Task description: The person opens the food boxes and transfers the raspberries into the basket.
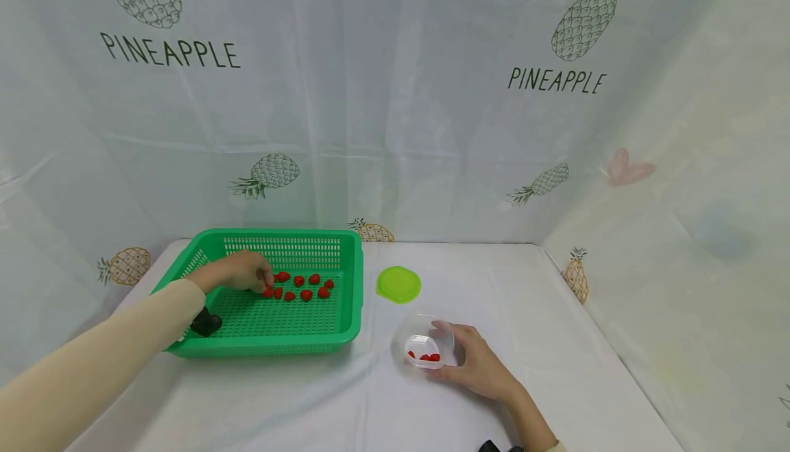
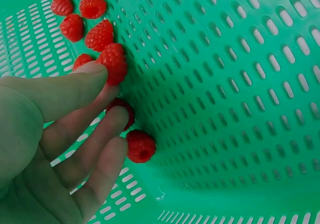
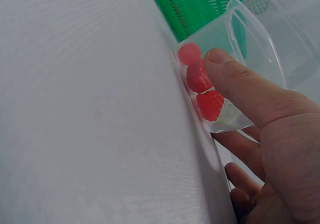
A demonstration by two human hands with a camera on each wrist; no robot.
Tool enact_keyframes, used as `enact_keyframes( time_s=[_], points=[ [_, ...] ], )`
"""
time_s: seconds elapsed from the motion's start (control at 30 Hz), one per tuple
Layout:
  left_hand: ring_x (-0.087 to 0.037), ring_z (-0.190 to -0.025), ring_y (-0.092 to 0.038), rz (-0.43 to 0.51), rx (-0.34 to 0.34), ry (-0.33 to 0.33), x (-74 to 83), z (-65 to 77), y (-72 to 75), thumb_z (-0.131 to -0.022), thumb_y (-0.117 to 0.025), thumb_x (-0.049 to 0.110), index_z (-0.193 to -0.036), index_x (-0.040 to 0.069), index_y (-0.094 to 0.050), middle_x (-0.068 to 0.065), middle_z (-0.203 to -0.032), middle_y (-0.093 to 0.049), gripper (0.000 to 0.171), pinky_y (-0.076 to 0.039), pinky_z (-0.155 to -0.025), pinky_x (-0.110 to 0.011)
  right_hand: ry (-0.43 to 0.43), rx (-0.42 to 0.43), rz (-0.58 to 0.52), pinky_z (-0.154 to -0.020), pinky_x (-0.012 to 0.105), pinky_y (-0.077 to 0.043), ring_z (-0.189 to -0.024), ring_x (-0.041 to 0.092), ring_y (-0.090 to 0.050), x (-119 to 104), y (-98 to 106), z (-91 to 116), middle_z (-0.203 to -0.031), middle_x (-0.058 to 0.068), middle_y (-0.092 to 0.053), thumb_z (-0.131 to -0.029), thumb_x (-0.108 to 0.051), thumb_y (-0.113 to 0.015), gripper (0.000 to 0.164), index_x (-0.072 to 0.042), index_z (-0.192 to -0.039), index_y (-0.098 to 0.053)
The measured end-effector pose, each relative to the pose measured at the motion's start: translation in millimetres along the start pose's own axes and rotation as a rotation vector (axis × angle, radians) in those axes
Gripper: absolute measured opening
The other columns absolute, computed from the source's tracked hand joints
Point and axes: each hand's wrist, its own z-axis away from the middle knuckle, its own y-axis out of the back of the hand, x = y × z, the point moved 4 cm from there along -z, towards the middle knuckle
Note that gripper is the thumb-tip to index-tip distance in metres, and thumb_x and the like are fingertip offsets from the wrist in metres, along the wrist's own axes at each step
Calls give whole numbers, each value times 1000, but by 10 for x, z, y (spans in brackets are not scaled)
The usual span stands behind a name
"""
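My left hand (image 1: 248, 271) reaches into a green basket (image 1: 350, 301). Between its thumb and index finger it pinches a red raspberry (image 2: 115, 63), while the other fingers lie half bent near two more. Several other raspberries (image 1: 306, 295) lie in loose rows on the basket floor. To the right, my right hand (image 1: 480, 364) holds a clear plastic container (image 1: 404, 332) at its side, thumb on one side and fingers on the other. Inside it sit a few raspberries (image 3: 210, 105), seen through the wall in the right wrist view. The container stands on the white-covered table.
A bright green round lid (image 1: 399, 284) lies on the table (image 1: 494, 287) behind the container, to the right of the basket. A white curtain (image 1: 395, 95) with pineapple prints hangs behind the table and along its sides.
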Motion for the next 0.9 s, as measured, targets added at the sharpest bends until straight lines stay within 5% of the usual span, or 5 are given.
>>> enact_keyframes(
  time_s=[0.6, 0.9],
  points=[
    [-23, -94, -67, -4, 23, -33, 67, 9, 45, -98, -73, 3, -108, 5, -76, -5, -103, -72, 11, -59, -79, -43, -37, -4, 2, -120, 53, -38, -140, 19, -46, -17, 11, -2, -137, -20, -61, -76, -53, -94, 85, -31, -150, -59],
    [-25, -99, -68, -33, 123, -117, 239, -6, 196, -102, -71, 13, -112, 10, -77, -1, -107, -74, 12, -58, -84, -48, -37, -8, 2, -120, 55, -38, -140, 21, -46, -14, 1, -4, -138, -19, -61, -76, -53, -94, 85, -28, -150, -59]
  ],
)
